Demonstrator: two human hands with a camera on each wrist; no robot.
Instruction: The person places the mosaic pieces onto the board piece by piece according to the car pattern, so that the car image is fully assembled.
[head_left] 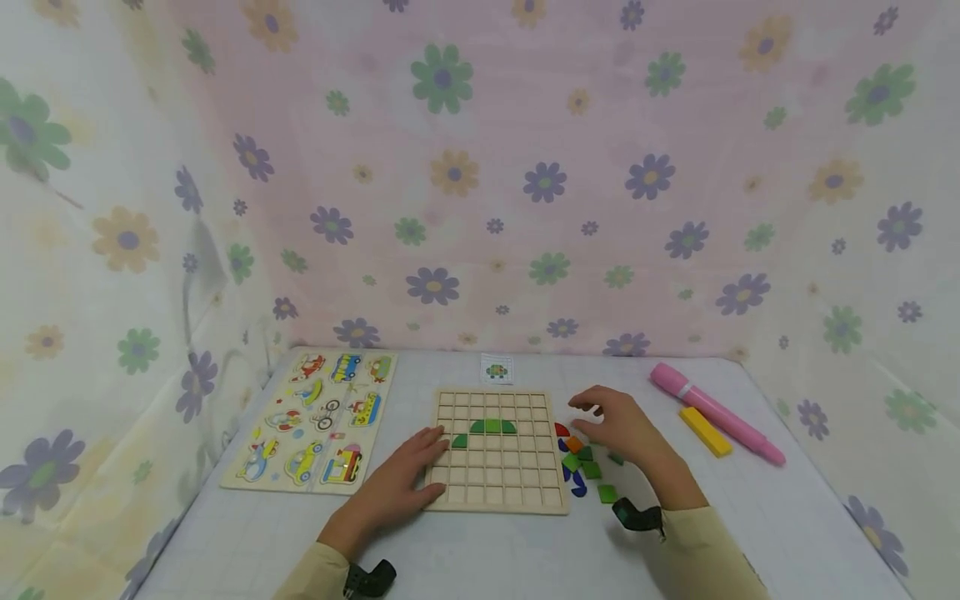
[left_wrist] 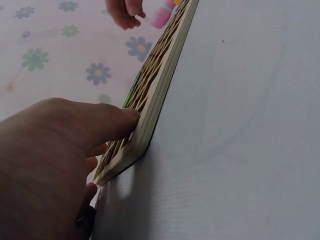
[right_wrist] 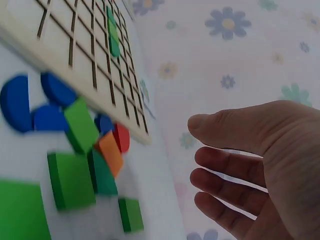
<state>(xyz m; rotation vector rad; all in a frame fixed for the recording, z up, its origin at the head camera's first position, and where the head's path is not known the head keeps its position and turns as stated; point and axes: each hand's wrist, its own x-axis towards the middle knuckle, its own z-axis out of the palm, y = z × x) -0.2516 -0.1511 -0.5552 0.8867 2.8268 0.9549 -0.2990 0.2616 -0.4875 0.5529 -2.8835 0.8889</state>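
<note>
Student: How are the hands disposed?

Tutor: Left hand [head_left: 401, 479]: laid along the left edge of the gridded board [head_left: 502, 497], fingers extended, thumb on the near corner. Right hand [head_left: 618, 423]: raised beside the right edge, thumb and fingers apart and gently curved, nothing between them.

Student: And the pieces?

Tutor: Four green pieces [head_left: 492, 426] occupy cells of the board, three side by side, the fourth one row nearer and to the left. The loose pieces [head_left: 592, 470] lie on the desk [head_left: 480, 558], just right of the board, several crowded against one another. The pattern card [head_left: 497, 369] lies beyond the far edge.

Student: What does good technique require here?

Tutor: The step appears to be selecting a loose piece. The left hand should bear lightly, enough to prevent sliding. The right is best brought down over one piece, pinching opposite edges and lifting straight up, lest its neighbours be dragged along. A rounded piece probably needs turning before it is lowered, then light fingertip pressure to seat it flat between the dividers.
</note>
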